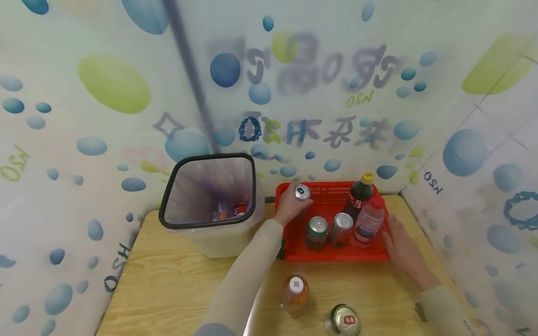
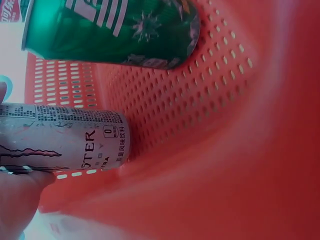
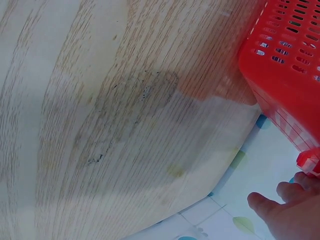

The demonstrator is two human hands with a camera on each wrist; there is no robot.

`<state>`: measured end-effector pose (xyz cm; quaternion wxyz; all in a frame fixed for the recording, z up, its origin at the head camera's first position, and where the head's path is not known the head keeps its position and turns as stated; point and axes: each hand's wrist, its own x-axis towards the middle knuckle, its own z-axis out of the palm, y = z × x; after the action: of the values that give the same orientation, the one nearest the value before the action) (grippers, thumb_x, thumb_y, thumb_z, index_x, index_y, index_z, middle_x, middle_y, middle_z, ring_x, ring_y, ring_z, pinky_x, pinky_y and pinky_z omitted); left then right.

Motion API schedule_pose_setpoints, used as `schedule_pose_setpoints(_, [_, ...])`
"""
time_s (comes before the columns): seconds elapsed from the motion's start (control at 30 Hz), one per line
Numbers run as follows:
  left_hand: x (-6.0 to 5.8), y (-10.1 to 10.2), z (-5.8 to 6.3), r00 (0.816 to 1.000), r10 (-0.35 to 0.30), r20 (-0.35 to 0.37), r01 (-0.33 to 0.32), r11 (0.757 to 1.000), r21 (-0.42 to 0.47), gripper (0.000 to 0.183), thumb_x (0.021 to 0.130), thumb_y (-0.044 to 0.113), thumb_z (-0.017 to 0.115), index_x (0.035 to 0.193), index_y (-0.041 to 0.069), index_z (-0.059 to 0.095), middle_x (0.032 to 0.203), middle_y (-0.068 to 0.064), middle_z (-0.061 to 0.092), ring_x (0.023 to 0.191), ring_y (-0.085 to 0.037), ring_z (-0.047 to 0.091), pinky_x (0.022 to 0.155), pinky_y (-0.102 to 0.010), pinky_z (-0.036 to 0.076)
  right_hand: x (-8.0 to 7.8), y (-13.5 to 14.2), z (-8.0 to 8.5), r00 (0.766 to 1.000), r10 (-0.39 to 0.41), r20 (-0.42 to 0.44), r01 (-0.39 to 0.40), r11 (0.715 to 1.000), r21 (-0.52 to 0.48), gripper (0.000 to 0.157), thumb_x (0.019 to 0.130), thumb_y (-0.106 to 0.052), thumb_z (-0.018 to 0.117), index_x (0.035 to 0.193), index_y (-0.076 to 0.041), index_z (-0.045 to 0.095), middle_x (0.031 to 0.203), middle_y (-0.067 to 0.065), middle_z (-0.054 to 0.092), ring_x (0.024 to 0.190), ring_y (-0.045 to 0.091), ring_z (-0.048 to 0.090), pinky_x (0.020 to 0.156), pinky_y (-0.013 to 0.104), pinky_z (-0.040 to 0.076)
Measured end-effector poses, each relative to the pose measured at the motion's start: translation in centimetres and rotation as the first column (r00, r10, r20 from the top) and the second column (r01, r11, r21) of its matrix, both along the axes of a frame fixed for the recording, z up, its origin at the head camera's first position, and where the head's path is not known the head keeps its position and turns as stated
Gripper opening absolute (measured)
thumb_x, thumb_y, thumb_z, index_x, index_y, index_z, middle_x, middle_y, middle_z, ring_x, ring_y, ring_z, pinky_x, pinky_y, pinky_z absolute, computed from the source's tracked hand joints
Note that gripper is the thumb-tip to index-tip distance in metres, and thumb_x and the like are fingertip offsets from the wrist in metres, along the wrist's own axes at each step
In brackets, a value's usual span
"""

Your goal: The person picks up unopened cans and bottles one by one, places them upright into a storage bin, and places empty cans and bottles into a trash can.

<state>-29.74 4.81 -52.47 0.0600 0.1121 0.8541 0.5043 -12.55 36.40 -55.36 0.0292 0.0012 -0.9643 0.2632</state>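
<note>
My left hand [image 1: 288,205] grips a slim pale Monster can [image 1: 302,192] at the back left corner of a red plastic basket [image 1: 336,257]. In the left wrist view the can [image 2: 65,137] is upright against the perforated wall, with the thumb beside it. A green can [image 1: 317,232] stands nearby in the basket. Beside it are a silver can [image 1: 342,227], a yellow-capped cola bottle [image 1: 358,197] and a clear bottle [image 1: 368,223] with a red cap. At the basket's right side lies my right hand [image 1: 404,247], fingers extended along the edge.
A white bin [image 1: 222,242] with a black rim and a liner stands left of the basket, some bottles or cans inside. In front of the basket are an amber drink bottle [image 1: 295,298] and a can [image 1: 345,321] on the wooden table [image 1: 168,275]. Patterned walls enclose the table.
</note>
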Motion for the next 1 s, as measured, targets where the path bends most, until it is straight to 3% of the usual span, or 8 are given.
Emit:
schedule_pose_setpoints(0.43, [-0.1, -0.9, 0.7, 0.997, 0.015, 0.076, -0.01, 0.997, -0.072, 0.071, 0.089, 0.015, 0.083, 0.146, 0.009, 0.041, 0.135, -0.01, 0.06, 0.122, -0.026, 0.059, 0.109, -0.042, 0.048, -0.2, -1.1, 0.1, 1.0, 0.012, -0.009, -0.012, 1.0, 0.006, 0.065, 0.113, -0.029, 0.034, 0.162, 0.007, 0.011, 0.164, 0.036, 0.016, 0.149, 0.056, 0.018, 0.116, 0.07, 0.021])
schedule_pose_setpoints(0.67, [0.8, -0.8, 1.5, 0.997, 0.025, 0.069, -0.018, 0.994, -0.112, 0.087, 0.09, 0.019, 0.083, 0.158, 0.008, 0.029, 0.15, -0.013, 0.045, 0.131, -0.029, 0.05, 0.114, -0.044, 0.044, -0.2, -1.1, 0.0, 1.0, 0.003, 0.02, -0.003, 1.0, 0.012, 0.068, 0.113, -0.031, 0.037, 0.163, 0.004, 0.007, 0.165, 0.035, 0.014, 0.15, 0.056, 0.017, 0.115, 0.071, 0.022])
schedule_pose_setpoints(0.8, [1.9, -0.6, 2.2, 1.0, 0.026, 0.014, -0.024, 0.992, -0.123, 0.088, 0.092, 0.026, 0.08, 0.16, 0.009, 0.027, 0.156, -0.014, 0.035, 0.133, -0.03, 0.049, 0.114, -0.045, 0.044, -0.2, -0.8, -0.1, 1.0, -0.006, 0.03, 0.006, 1.0, 0.011, 0.068, 0.113, -0.03, 0.037, 0.163, 0.004, 0.006, 0.165, 0.035, 0.013, 0.15, 0.056, 0.016, 0.114, 0.073, 0.022])
schedule_pose_setpoints(1.0, [4.5, -0.7, 3.7, 0.993, -0.045, -0.109, 0.032, 0.992, -0.124, 0.085, 0.095, 0.034, 0.075, 0.162, 0.015, 0.026, 0.166, -0.007, 0.024, 0.144, -0.028, 0.042, 0.116, -0.045, 0.04, -0.1, -0.3, -0.1, 0.999, -0.027, 0.043, 0.026, 0.999, 0.021, 0.07, 0.113, -0.035, 0.034, 0.163, 0.003, 0.005, 0.164, 0.036, 0.013, 0.149, 0.057, 0.016, 0.113, 0.073, 0.022])
